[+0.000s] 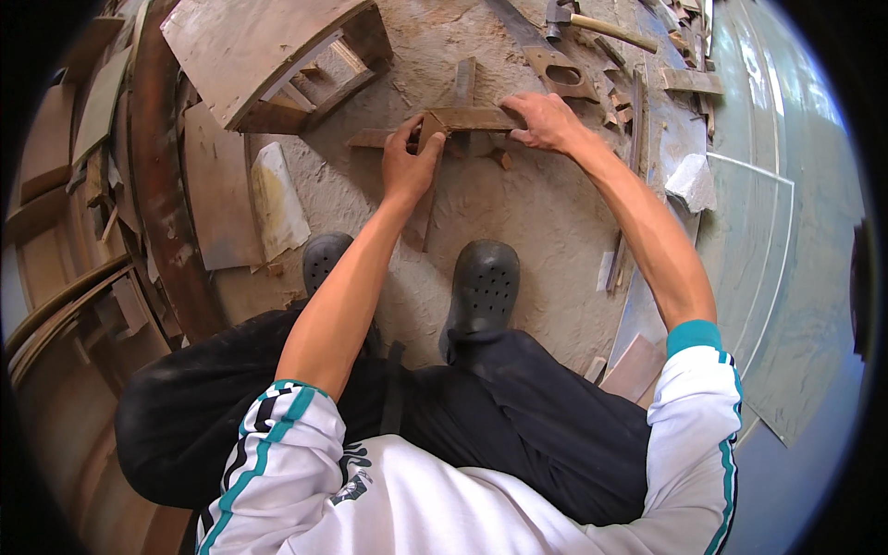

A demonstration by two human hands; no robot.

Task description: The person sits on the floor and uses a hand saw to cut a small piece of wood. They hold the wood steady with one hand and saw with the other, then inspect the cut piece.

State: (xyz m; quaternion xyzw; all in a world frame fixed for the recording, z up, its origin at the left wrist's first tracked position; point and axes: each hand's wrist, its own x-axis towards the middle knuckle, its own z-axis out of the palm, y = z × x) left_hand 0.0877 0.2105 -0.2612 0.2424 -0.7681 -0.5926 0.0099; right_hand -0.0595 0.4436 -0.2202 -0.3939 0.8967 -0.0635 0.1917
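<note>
Two brown wooden strips meet at an angled corner above the dusty floor. My left hand (412,159) is closed around that corner, thumb on the near side. The horizontal wooden strip (474,119) runs from there to my right hand (544,121), whose fingers and thumb pinch its right end. The second strip (423,217) slants down toward my feet, partly hidden behind my left hand and wrist. Beneath them, another piece of wood (464,81) sticks out at the far side, and a board end (370,139) shows left of my left hand.
A wooden box-like frame (268,55) stands at the far left. A handsaw (561,74) and a hammer (610,31) lie far right, near wood scraps. Glass sheets (768,305) and a white block (692,182) are on the right. Boards (217,190) crowd the left side.
</note>
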